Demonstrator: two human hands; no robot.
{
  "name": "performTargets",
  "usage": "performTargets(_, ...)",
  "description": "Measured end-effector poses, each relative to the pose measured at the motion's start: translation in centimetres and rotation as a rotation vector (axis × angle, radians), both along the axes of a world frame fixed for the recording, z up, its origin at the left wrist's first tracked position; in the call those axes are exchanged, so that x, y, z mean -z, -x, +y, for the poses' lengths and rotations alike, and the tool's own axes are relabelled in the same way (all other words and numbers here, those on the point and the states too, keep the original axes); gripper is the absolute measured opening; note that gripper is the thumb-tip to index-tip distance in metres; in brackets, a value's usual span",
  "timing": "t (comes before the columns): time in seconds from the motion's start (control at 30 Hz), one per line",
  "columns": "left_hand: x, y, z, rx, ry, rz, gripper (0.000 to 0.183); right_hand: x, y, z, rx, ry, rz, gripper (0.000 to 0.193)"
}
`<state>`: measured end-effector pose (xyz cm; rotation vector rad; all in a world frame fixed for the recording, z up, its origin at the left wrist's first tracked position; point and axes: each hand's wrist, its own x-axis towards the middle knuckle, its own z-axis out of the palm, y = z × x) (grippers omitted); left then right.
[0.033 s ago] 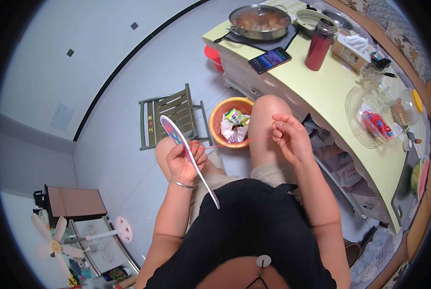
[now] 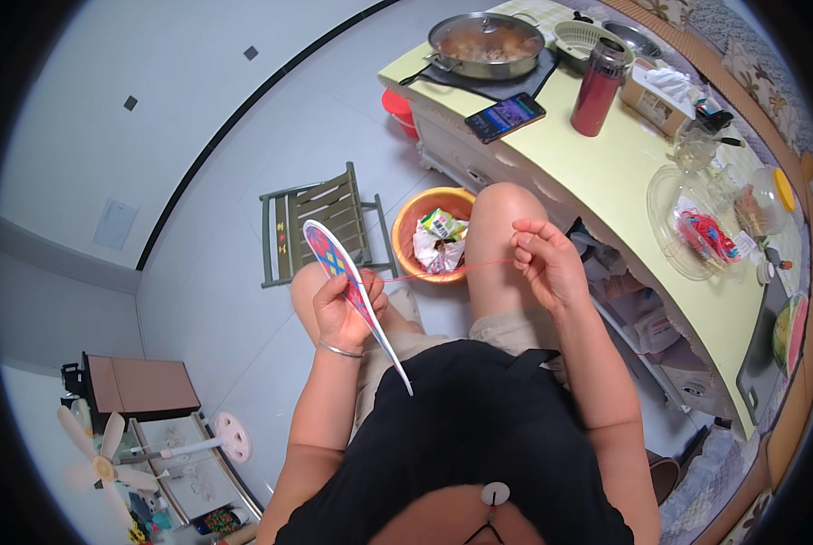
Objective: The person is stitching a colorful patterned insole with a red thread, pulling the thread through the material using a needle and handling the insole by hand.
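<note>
My left hand (image 2: 343, 313) grips a thin white-edged insole (image 2: 332, 259), held tilted nearly on edge. Its face has a stitched-looking pattern in red, blue and yellow. A taut red thread (image 2: 452, 272) runs from the insole across to my right hand (image 2: 549, 263). The fingers of that hand are curled in a pinch at the thread's end; whether a needle is between them is too small to see. Both hands are held above my knees. On the table at the right, a bundle of red and blue threads (image 2: 708, 236) lies in a clear plastic tray (image 2: 665, 213).
An orange bin (image 2: 405, 238) with wrappers stands between a folding stool (image 2: 320, 222) and my knee. The yellow table (image 2: 597, 168) bears a lidded pan (image 2: 486, 54), a phone (image 2: 506, 116), a red bottle (image 2: 597, 95) and a tissue box (image 2: 654, 104). A fan (image 2: 103, 468) is at lower left.
The insole has turned slightly, so more of its patterned face shows. The view has shifted a little; both hands keep nearly the same place and the thread stays taut.
</note>
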<state>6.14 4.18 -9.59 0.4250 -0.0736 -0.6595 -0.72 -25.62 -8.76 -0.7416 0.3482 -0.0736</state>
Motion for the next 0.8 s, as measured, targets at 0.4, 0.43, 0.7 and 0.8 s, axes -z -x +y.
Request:
performTargets(0.4, -3.4, 2.1, -2.0, -0.484, -0.91, -0.248, 0.019, 1.5, 2.7, -5.2, 0.248, 0.155, 0.016, 0.015)
performTargets(0.43, -3.2, 2.2, -2.0, -0.465, -0.934, -0.258, 0.019, 1.6, 2.9, -5.3, 0.245, 0.248, 0.024, 0.019)
performTargets(0.7, -1.4, 2.1, -1.6, -0.376, -0.95, -0.301, 0.017, 0.0, 4.1, -3.7, 0.231, 1.176, -0.098, 0.071)
performTargets(0.8, -1.8, 2.4, -2.1, -0.372, -0.926, -0.296, 0.017, -0.1, 4.2, -3.6, 0.23, 0.833, -0.092, 0.074)
